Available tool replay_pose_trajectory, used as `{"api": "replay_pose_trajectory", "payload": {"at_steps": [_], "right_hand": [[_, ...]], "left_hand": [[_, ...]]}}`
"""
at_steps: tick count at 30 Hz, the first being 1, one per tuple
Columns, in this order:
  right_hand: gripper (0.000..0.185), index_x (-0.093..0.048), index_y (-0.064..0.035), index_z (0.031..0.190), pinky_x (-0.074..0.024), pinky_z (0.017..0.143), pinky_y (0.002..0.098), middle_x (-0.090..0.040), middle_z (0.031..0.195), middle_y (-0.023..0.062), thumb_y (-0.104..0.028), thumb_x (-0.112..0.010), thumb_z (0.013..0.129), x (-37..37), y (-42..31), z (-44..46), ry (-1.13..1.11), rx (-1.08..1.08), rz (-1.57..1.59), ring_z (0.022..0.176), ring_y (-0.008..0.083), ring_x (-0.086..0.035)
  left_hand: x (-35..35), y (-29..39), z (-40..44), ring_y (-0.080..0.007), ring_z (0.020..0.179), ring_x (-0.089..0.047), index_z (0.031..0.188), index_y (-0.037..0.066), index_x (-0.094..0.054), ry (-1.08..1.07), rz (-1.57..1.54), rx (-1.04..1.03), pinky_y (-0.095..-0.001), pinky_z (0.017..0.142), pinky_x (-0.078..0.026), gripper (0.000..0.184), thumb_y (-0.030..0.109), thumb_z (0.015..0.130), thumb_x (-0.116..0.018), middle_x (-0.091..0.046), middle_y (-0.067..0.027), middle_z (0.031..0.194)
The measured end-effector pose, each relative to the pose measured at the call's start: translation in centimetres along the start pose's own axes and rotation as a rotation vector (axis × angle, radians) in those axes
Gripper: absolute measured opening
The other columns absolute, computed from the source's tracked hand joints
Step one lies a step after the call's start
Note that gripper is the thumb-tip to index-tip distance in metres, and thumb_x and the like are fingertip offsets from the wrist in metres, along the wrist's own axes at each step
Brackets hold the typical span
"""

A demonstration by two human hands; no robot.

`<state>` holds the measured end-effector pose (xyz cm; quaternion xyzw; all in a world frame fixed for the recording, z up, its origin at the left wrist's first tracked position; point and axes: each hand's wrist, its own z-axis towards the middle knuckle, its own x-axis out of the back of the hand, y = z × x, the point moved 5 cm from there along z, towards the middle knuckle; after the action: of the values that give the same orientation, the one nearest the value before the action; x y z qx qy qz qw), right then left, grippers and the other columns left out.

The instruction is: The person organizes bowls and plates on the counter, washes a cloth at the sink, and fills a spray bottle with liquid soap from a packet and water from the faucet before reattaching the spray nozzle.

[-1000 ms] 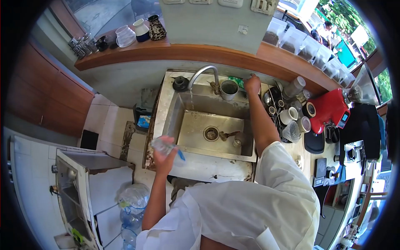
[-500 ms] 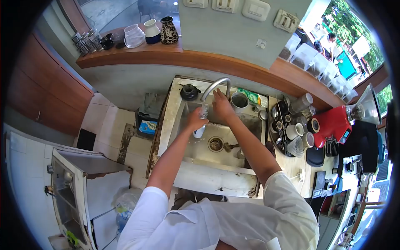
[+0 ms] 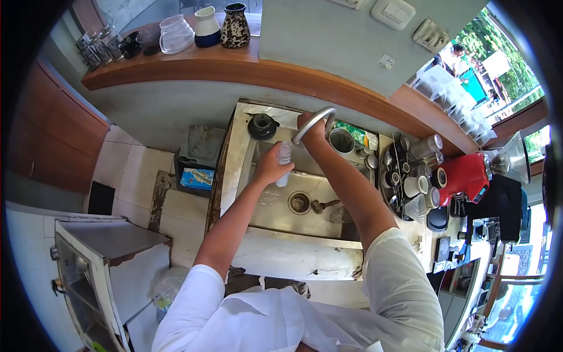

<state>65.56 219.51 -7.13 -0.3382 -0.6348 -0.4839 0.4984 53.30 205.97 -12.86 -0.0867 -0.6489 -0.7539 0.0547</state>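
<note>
My left hand [image 3: 271, 166] is wrapped round a small clear bottle [image 3: 284, 154], upright over the left part of the metal sink [image 3: 275, 218]. The bottle's mouth is just below and left of the curved faucet [image 3: 321, 116]. My right hand [image 3: 312, 127] is raised behind the faucet's spout, which partly covers it; its fingertips are hidden. In the sink's floor is a round drain [image 3: 299, 202], with a brush [image 3: 324, 205] and a clear glass [image 3: 340, 215] to its right.
A metal cup [image 3: 341, 141] stands right of the faucet, a black round object [image 3: 263, 126] at the back left corner. A rack of cups [image 3: 416, 185] and a red machine [image 3: 463, 178] are on the right. Jugs [image 3: 206, 27] line the wooden ledge.
My left hand has brought the bottle from left of the sink to beneath the faucet. My right hand has moved left from the sink's back right to the faucet. The view has shifted.
</note>
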Motion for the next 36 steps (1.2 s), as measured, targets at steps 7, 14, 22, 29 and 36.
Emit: {"api": "replay_pose_trajectory", "payload": {"at_steps": [7,14,22,29,36], "right_hand": [[0.031,-0.072,-0.006,0.116,-0.0501,0.094,0.0551,-0.069,0.125,0.0163,-0.022,-0.064,0.091,-0.2,1.3,1.0,-0.229,-0.118,-0.027,0.119,0.0342,-0.064],[0.019,-0.064,-0.0004,0.101,-0.0581,0.079,0.0448,-0.068,0.099,0.021,-0.014,-0.058,0.089,0.9,-0.4,-4.3,0.266,-0.13,0.215,0.094,0.0374,-0.07],[0.034,-0.06,-0.0103,0.122,-0.0523,0.084,0.0523,-0.067,0.109,0.0231,-0.021,-0.066,0.091,1.7,1.0,-23.1,0.215,-0.409,0.749,0.098,0.0449,-0.064],[0.027,-0.071,-0.0072,0.108,-0.0524,0.087,0.0473,-0.072,0.101,0.018,-0.028,-0.071,0.09,-4.9,0.8,-38.5,0.221,-0.4,0.672,0.098,0.0383,-0.067],[0.037,-0.074,-0.0086,0.103,-0.051,0.087,0.0449,-0.074,0.099,0.0158,-0.043,-0.064,0.093,-3.9,-0.1,-38.3,0.154,-0.453,0.582,0.095,0.0351,-0.068]], "left_hand": [[0.6,2.0,0.9,-0.0349,0.098,-0.069,0.116,0.004,-0.058,-0.051,0.023,-0.062,-0.0425,0.085,-0.053,0.053,0.018,0.069,-0.08,-0.07,-0.018,0.103],[0.5,2.8,0.7,-0.0348,0.097,-0.07,0.115,0.004,-0.059,-0.046,0.058,-0.101,-0.0421,0.084,-0.054,0.054,0.017,0.067,-0.081,-0.071,-0.0181,0.102],[0.3,2.7,-0.7,-0.0306,0.096,-0.07,0.12,0.003,-0.059,-0.113,0.011,-0.085,-0.0393,0.085,-0.055,0.058,0.019,0.068,-0.081,-0.071,-0.0171,0.104],[0.9,3.0,0.3,-0.0279,0.093,-0.071,0.12,0.002,-0.059,-0.09,0.0,-0.126,-0.0383,0.085,-0.055,0.057,0.019,0.069,-0.078,-0.072,-0.0146,0.102],[-0.4,-1.2,2.2,-0.0308,0.096,-0.071,0.121,0.004,-0.059,-0.047,0.008,-0.101,-0.0401,0.084,-0.055,0.06,0.024,0.068,-0.079,-0.072,-0.0161,0.104]]}}
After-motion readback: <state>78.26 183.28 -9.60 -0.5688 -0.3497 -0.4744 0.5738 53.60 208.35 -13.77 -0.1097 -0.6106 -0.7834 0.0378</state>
